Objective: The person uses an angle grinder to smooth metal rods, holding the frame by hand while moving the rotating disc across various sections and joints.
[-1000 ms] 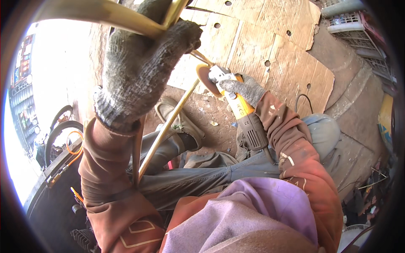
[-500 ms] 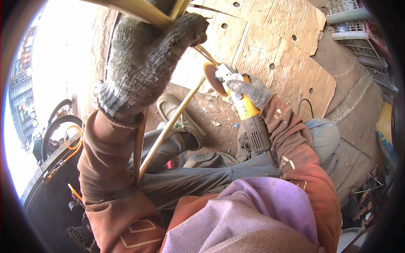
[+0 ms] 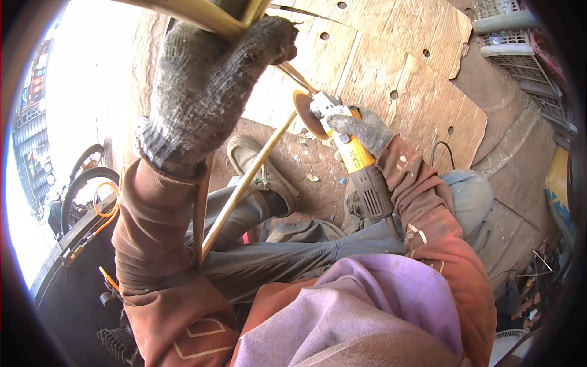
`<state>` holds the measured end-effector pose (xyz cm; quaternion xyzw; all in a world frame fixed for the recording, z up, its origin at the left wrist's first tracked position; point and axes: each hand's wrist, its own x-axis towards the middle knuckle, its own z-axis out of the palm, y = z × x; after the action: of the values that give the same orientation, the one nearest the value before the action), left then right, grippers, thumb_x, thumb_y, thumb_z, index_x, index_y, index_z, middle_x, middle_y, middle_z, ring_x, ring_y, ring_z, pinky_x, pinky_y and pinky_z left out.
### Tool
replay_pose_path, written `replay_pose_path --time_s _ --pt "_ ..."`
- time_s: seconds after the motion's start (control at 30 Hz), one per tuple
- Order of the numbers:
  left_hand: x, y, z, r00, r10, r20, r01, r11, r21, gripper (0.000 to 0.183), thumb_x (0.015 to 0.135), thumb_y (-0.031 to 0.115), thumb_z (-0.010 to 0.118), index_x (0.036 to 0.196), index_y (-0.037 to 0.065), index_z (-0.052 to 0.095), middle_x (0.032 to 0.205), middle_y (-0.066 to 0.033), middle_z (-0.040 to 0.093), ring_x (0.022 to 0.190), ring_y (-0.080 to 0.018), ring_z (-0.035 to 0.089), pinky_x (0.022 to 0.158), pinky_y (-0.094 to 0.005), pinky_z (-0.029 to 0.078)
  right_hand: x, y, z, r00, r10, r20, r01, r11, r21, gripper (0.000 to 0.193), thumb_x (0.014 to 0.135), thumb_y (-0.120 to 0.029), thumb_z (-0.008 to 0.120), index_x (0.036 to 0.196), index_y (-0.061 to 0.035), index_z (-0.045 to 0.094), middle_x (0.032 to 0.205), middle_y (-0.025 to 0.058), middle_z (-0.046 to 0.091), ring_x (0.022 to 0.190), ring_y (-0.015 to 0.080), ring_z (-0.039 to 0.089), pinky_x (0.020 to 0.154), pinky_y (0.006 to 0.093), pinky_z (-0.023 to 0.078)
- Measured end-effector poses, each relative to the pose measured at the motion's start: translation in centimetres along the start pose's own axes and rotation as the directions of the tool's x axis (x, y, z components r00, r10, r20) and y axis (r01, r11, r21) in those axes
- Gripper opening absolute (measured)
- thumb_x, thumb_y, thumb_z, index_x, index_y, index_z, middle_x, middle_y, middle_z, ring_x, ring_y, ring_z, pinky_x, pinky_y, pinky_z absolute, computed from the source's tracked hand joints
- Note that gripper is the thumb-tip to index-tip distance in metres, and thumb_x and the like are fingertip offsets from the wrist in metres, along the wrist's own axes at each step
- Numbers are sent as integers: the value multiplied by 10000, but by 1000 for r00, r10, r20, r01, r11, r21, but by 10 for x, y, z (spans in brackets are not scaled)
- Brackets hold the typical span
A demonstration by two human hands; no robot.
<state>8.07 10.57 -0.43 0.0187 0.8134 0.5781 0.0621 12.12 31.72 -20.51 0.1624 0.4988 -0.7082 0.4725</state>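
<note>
Gloved fingers hold gold-coloured metal bars [image 3: 205, 16] and an angle grinder [image 3: 362, 160].
The left hand's [image 3: 205, 98] thumb closes over the bars at the upper left, its other fingers largely hidden; the right hand [image 3: 369, 129] wraps the grinder's yellow body. The grinder's disc [image 3: 307, 115] sits at the upper end of a slanting bar [image 3: 250, 178], though contact cannot be told. Beyond lie flattened cardboard [image 3: 428, 92], a shoe [image 3: 278, 183] left of the grinder, and crates [image 3: 510, 52] at the upper right.

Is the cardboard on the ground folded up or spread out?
Spread out: the cardboard lies flat, its broad face and several round holes showing beyond the angle grinder in the right hand.
</note>
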Motion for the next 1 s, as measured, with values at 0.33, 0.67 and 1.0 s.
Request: replay_pose_path --time_s 0.33,0.67,1.0 --pt "6 -14 -18 992 105 75 -110 992 65 419 949 238 566 1228 -73 532 853 -88 617 890 -181 628 882 -335 473 -12 3 8 991 7 133 -24 992 124 320 798 -152 774 1042 13 649 810 59 663 613 118 605 538 245 489" --pt "15 -23 -32 989 -101 -108 96 994 -47 433 934 246 596 1218 -74 531 884 -136 673 869 -220 676 856 -349 528 1 19 2 997 -13 79 2 990 140 348 777 -169 801 1028 13 643 823 75 669 631 122 615 552 254 505" --pt "15 -67 -87 995 -41 -90 21 977 -214 573 931 227 596 1330 -121 378 925 -127 637 903 -264 677 869 -396 552 5 24 2 998 54 22 -56 993 104 365 744 -188 829 977 6 626 800 69 652 654 141 630 570 266 526"
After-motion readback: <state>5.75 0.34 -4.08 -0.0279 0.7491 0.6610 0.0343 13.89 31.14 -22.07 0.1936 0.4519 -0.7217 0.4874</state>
